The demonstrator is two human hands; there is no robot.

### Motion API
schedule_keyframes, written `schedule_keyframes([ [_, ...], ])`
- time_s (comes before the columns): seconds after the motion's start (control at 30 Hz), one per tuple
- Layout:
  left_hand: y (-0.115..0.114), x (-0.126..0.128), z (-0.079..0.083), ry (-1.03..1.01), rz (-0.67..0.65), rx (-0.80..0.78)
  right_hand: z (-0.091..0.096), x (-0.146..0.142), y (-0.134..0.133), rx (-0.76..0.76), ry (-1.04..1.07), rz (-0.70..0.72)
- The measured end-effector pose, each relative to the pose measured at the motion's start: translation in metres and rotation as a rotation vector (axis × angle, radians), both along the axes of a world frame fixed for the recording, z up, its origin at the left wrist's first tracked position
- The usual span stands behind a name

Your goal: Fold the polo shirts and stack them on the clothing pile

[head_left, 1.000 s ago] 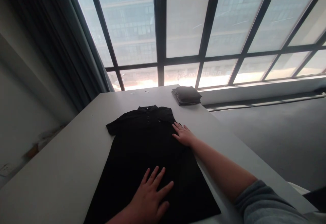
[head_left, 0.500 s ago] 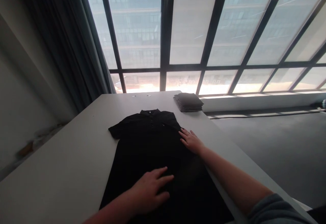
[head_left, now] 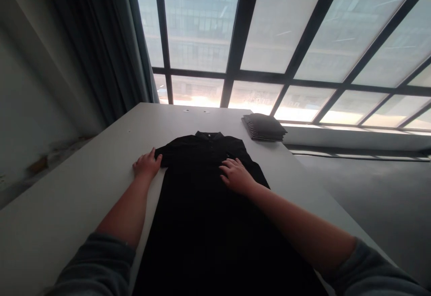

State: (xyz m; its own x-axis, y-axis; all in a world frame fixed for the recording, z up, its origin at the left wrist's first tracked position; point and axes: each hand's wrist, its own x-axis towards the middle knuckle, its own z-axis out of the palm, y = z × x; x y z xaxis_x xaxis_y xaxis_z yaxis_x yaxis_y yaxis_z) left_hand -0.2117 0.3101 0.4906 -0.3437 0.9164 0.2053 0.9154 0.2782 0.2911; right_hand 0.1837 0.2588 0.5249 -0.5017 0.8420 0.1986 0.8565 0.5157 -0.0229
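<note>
A black short-sleeved polo shirt lies spread front up on the white table, its collar towards the window. My left hand is at the hem of the left-hand sleeve, with the sleeve's corner between thumb and forefinger; the other fingers curl on the tabletop side. On the chest, just below a small mark, my right hand rests palm down with its fingers apart. My right forearm covers part of the shirt's right edge.
A neat stack of folded dark garments sits at the table's far right corner. Behind the table stand large framed windows and a dark curtain. The table's right edge drops to a grey floor.
My left hand has moved from above the shirt's middle out to the left-hand sleeve hem. My right hand has shifted inward from the shirt's right edge onto the chest. The view has tilted.
</note>
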Motion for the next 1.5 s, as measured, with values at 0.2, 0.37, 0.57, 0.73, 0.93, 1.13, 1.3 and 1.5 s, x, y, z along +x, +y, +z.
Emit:
schedule_keyframes([
  [0.2,0.026,-0.005,-0.006,0.004,-0.083,0.057,0.003,-0.141,0.025,-0.212,0.021,0.167],
  [0.37,0.032,-0.009,-0.008,-0.192,-0.188,0.126,-0.017,-0.190,0.041,-0.239,0.055,0.156],
  [0.57,0.045,-0.004,-0.006,-0.517,-0.362,0.374,-0.033,-0.191,0.045,-0.225,0.127,0.174],
  [0.73,0.059,0.003,0.002,-0.632,-0.356,0.467,-0.033,-0.191,0.046,-0.255,0.141,0.259],
  [0.93,0.055,0.021,0.013,-0.831,-0.526,0.436,-0.034,-0.193,0.047,-0.266,0.201,0.463],
  [1.13,0.051,0.024,0.017,-1.079,-0.638,0.346,-0.019,-0.163,0.071,-0.040,0.853,0.068],
  [1.3,0.050,0.016,0.007,-0.479,-0.570,0.164,-0.026,-0.150,0.089,0.018,0.726,-0.141],
  [1.5,0.042,0.016,0.005,-0.118,-0.774,0.092,-0.043,-0.161,0.090,-0.241,0.300,-0.110],
])
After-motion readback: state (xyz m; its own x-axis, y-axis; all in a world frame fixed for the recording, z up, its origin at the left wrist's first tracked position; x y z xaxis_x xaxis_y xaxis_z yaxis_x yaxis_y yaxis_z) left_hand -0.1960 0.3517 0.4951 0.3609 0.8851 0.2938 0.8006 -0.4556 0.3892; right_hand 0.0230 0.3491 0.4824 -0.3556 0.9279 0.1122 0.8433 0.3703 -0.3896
